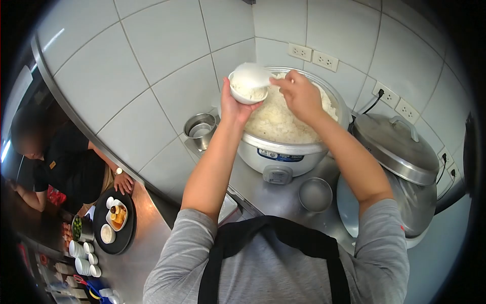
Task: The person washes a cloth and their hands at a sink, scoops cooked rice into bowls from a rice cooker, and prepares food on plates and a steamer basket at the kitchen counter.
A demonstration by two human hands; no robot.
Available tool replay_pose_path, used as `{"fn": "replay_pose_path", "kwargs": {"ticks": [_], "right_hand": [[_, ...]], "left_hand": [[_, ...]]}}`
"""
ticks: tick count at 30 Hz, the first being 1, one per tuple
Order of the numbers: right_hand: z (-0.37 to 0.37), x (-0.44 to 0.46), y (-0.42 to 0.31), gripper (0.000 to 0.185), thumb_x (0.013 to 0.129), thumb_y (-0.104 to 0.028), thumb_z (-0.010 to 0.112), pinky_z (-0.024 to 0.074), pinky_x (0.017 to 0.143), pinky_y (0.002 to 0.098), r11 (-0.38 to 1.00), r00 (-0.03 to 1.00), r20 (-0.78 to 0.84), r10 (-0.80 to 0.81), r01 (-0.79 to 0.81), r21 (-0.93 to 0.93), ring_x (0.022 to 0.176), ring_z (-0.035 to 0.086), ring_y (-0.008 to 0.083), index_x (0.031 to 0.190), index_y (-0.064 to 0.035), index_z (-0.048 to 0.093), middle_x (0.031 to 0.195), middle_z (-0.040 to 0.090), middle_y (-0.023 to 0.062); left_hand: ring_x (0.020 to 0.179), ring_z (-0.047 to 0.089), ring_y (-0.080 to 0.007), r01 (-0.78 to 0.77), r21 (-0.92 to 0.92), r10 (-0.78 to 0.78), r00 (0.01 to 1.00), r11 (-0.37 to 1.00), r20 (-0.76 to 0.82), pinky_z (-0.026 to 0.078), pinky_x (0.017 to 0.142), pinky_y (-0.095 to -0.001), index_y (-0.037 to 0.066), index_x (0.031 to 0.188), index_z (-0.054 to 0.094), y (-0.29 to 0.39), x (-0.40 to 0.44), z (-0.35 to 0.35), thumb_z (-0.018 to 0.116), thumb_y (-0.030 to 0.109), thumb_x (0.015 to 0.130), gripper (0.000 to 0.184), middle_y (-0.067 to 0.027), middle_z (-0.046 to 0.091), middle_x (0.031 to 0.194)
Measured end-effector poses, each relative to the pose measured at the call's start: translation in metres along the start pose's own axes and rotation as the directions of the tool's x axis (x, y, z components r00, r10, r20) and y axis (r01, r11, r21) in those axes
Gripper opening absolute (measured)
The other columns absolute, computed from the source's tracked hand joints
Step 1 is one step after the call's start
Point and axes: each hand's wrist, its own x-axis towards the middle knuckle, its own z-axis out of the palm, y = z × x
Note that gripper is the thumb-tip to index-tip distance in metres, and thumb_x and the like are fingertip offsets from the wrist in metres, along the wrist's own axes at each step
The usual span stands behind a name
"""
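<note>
My left hand (237, 109) is wrapped round a small white bowl (246, 98), held up at the left rim of the large rice cooker (283, 150). Cooked rice (253, 92) shows inside the bowl. In my right hand (299, 95) is a pale, translucent rice paddle (251, 76), its blade laid over the top of the bowl and partly hiding the rice there. The fingers are closed on the paddle's handle, most of which they cover. Below both hands the open cooker is heaped with white rice (283, 119).
A lidded cooker (397, 147) stands at right. Metal containers (200, 129) sit left of the rice, and a round metal bowl (315, 195) in front. Beyond a wall opening, a person (76, 162) leans by a black tray (114, 243) with food; stacked white cups (81, 258) are nearby.
</note>
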Motion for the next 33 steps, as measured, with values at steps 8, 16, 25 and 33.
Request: {"fn": "replay_pose_path", "kwargs": {"ticks": [8,16,25,33], "right_hand": [[-0.007,0.014,0.013,0.029,0.08,-0.007,0.058,0.0433,0.063,0.0314,0.908,0.981,0.137,-0.137,0.069,0.412,0.068,0.053,0.0217,0.107,-0.0168,0.063,0.079,0.053,0.0069],[-0.008,-0.006,-0.036,0.036,0.077,0.0,0.059,0.042,0.059,0.0302,0.855,0.933,0.177,-0.315,0.198,0.479,0.064,0.052,0.0198,0.109,-0.0177,0.063,0.074,0.052,0.0065],[0.022,-0.021,-0.112,0.036,0.078,0.0,0.058,0.0432,0.059,0.0306,0.673,0.832,0.201,-0.517,0.249,0.697,0.063,0.05,0.0212,0.109,-0.0189,0.063,0.073,0.05,0.007],[0.054,-0.05,-0.212,0.031,0.08,-0.003,0.057,0.0429,0.061,0.0307,0.428,0.786,0.063,-0.615,0.265,0.864,0.062,0.048,0.0214,0.109,-0.0128,0.063,0.071,0.051,0.008]], "left_hand": [[0.118,0.043,-0.0377,0.04,0.019,-0.042,0.993,0.999,0.107,0.041,0.088,-0.0547,0.013,0.132,0.036,0.023,-0.026,-0.018,0.018,0.058,0.089,0.066,-0.0169,0.039,0.134],[0.115,0.043,-0.0445,0.048,-0.059,-0.05,0.998,0.997,-0.033,0.045,0.086,-0.0541,0.009,0.132,0.035,0.035,-0.081,-0.031,0.013,0.061,0.088,0.071,-0.0212,0.038,0.132],[0.117,0.044,-0.0378,-0.173,-0.035,0.16,0.957,0.984,-0.241,0.042,0.087,-0.0577,0.013,0.131,0.039,0.057,-0.21,-0.062,0.026,0.06,0.087,0.065,-0.0165,0.041,0.131],[0.115,0.047,-0.0364,-0.333,0.052,0.325,0.856,0.941,-0.403,0.04,0.085,-0.06,0.015,0.13,0.041,0.074,-0.343,-0.089,0.032,0.062,0.084,0.066,-0.0139,0.045,0.13]]}}
